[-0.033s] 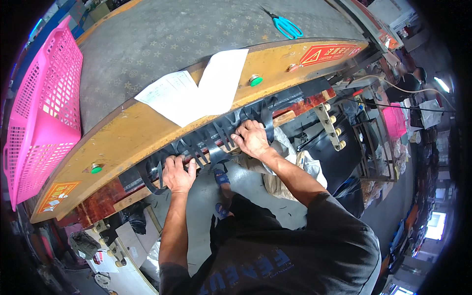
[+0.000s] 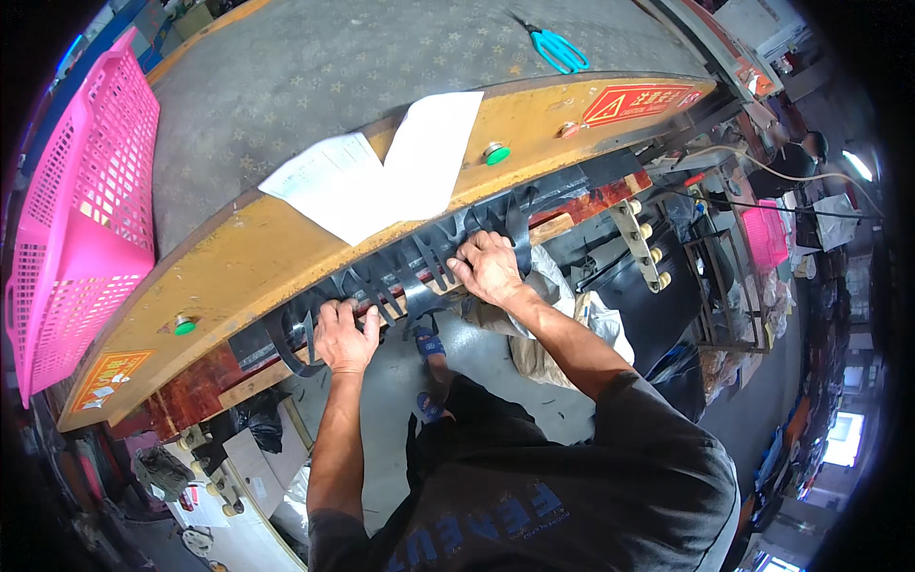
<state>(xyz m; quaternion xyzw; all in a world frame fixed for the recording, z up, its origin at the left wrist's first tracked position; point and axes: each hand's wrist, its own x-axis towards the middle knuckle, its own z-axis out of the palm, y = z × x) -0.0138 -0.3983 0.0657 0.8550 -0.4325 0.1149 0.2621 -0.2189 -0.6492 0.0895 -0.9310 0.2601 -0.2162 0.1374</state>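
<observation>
Both hands press a black sheet, cut into curved fingers, against the front edge of the bench below its yellow rim: the left hand lies flat with fingers spread near the looped left end, and the right hand curls its grip over the strips further right. The sheet looks thin, limp and light, likely rubber or leather, so it would sag between holds and is best taken along its uncut band rather than by the floppy tongues. White papers and blue scissors lie on the bench top, beside a pink basket
</observation>
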